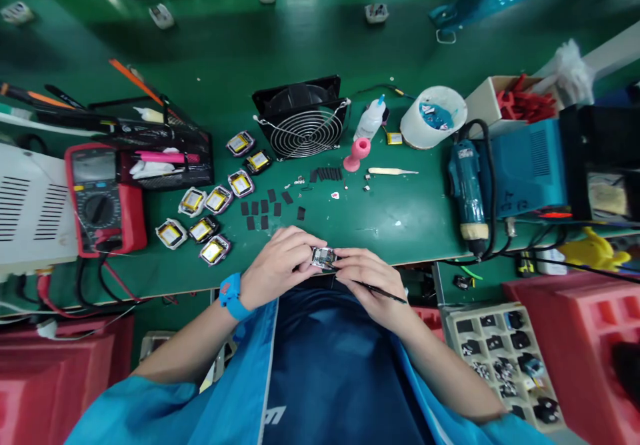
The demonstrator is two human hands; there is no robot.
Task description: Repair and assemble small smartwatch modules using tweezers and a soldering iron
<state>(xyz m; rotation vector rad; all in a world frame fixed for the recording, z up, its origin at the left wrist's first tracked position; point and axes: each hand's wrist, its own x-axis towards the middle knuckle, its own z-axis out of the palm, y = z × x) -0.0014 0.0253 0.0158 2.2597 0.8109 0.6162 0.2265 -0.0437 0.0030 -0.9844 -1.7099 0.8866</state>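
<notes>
Centrally, left hand (280, 266) and right hand (371, 279) tight around a module (323, 257) at cluttered green bench (405, 213)

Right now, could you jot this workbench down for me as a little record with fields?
left hand: holds module; blue wristband on wrist
right hand: grips thin black tool, fingers on module
left of hands: cases with yellow cells
beyond hands: black pads, fan
far left: red multimeter
right: blue driver
surface: green table
</notes>
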